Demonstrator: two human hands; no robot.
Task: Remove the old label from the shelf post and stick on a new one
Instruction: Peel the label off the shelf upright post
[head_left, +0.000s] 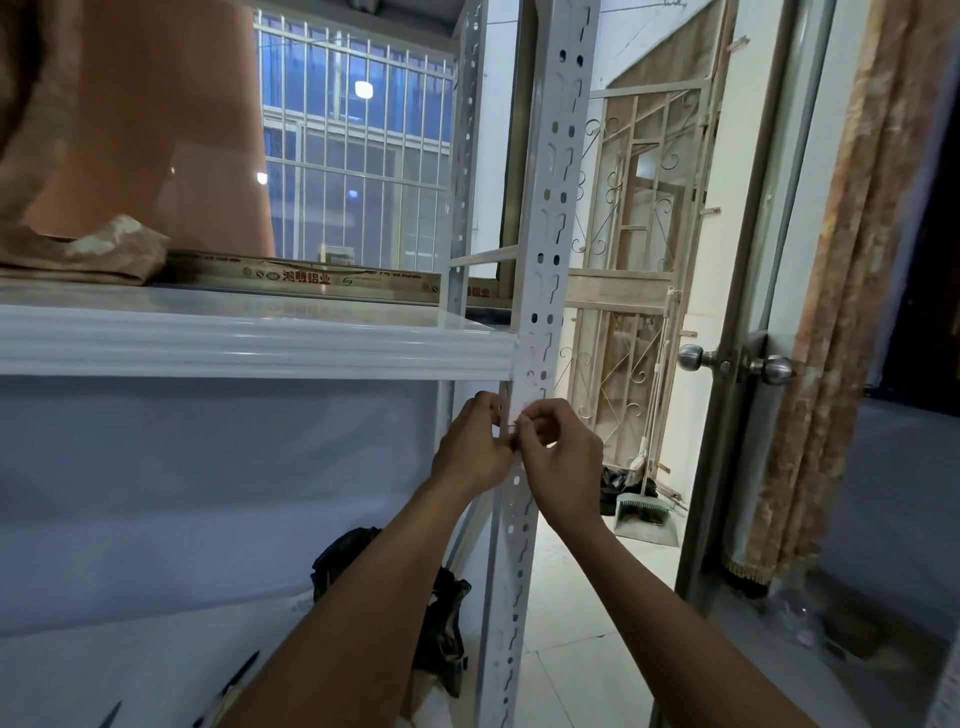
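A white perforated shelf post (550, 208) runs from top to bottom in the middle of the head view. Both hands meet on it just below the white shelf (260, 345). My left hand (475, 447) has its fingers curled against the post's left edge. My right hand (563, 460) pinches a small pale label (524, 410) on the post's face with thumb and forefinger. A whitish patch on the post (535, 358) sits just above, level with the shelf edge. The fingertips hide most of the label.
A metal door with round knobs (735, 364) stands open at the right, beside a patterned curtain (821, 312). A dustpan and broom (647, 519) lean by the wall behind the post. A dark bag (441, 623) lies on the floor under the shelf. A barred window is behind.
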